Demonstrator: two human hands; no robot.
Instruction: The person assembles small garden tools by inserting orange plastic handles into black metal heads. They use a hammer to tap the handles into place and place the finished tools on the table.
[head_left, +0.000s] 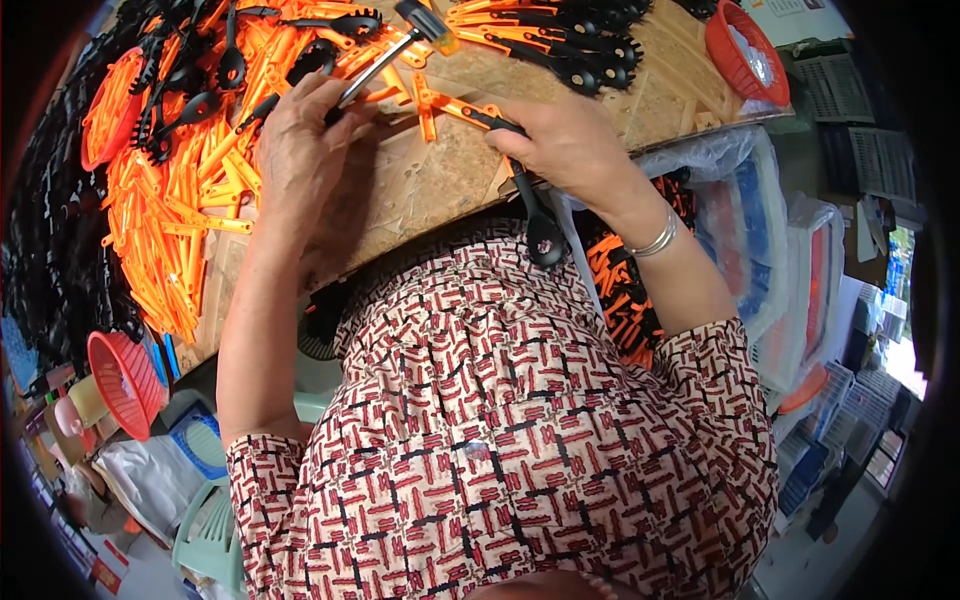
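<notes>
My left hand (300, 145) is closed round the lower end of a hammer (385, 70), whose metal shaft slants up to a dark head with a yellowish face. Across the wooden table, my right hand (565, 145) grips the black end of an orange handle piece (455, 106). Under that hand a black spoon (541, 230) sticks out past the table's near edge, bowl downward; I cannot tell whether the fingers hold it too. Another orange handle (425, 108) lies beside the gripped one. Loose orange handles (165, 240) are heaped left of my left hand, with black spoons and pasta servers (190, 110) among them.
Finished-looking black utensils with orange handles (590, 50) lie stacked at the table's far side. A red basket (745, 55) stands at the right corner, another red basket (128, 385) at the lower left. Below the right edge, a bag (620, 290) holds more orange and black pieces.
</notes>
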